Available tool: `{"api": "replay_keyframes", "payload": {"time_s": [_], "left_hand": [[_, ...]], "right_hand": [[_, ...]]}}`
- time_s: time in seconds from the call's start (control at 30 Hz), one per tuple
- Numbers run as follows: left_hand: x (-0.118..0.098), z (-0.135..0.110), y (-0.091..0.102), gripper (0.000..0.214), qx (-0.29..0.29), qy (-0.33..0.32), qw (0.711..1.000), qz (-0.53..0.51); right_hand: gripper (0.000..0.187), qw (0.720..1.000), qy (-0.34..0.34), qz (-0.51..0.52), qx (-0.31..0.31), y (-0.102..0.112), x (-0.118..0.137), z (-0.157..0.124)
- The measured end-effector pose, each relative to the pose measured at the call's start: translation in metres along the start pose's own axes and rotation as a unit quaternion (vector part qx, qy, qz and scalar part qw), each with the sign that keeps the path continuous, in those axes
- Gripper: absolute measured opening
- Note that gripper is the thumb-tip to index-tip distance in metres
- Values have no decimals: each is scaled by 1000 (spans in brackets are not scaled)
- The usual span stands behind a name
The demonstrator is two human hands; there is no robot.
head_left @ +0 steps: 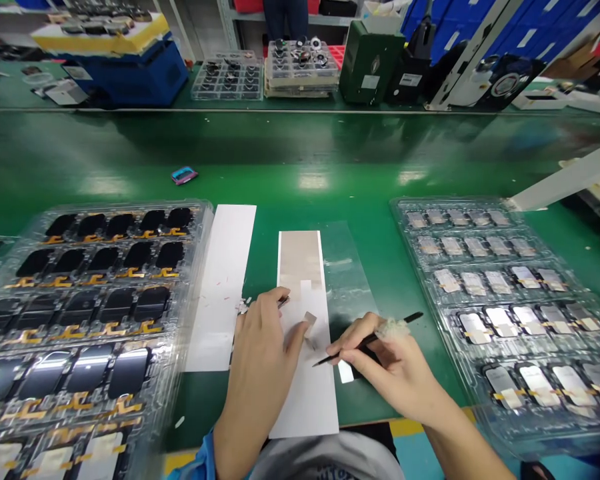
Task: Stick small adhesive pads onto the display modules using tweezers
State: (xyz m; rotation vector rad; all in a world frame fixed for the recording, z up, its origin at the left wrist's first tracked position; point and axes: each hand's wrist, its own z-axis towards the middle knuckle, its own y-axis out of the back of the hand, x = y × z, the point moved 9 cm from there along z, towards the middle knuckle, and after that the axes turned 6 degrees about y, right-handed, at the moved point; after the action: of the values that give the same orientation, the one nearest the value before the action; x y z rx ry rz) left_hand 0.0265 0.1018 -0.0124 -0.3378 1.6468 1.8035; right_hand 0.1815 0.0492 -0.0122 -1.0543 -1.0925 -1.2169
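My left hand (263, 353) lies palm down, fingers curled, over a long white backing strip (300, 407). Dark edges show beside its fingers, but what lies under it is mostly hidden. By its thumb tip a small grey piece (311, 319) stands tilted above the strip. The upper part of the strip carries a grey-beige film (300, 257). In my right hand (387, 370), black tweezers (364, 341) are pinched, their tip pointing left over the strip. A pale, frayed wrap (393, 329) sits on a finger of that hand.
On the left a clear tray (200, 220) bears rows of black screens with orange flex cables. Another clear tray (405, 207) on the right holds silver-backed modules. A white sheet (220, 280) and a transparent film (347, 267) flank the strip. Boxes line the back shelf.
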Motion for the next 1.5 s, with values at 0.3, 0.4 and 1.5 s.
{"api": "replay_keyframes", "payload": {"time_s": [0.3, 0.4, 1.5], "left_hand": [[8, -1, -3, 40, 13, 51, 998, -39], [10, -1, -5, 41, 22, 63, 997, -42], [4, -27, -19, 23, 181, 219, 763, -580]], "right_hand": [[6, 980, 19, -59, -188, 22, 8, -24], [3, 968, -2, -82, -237, 19, 4, -39], [6, 968, 90, 97, -214, -17, 10, 0]]}}
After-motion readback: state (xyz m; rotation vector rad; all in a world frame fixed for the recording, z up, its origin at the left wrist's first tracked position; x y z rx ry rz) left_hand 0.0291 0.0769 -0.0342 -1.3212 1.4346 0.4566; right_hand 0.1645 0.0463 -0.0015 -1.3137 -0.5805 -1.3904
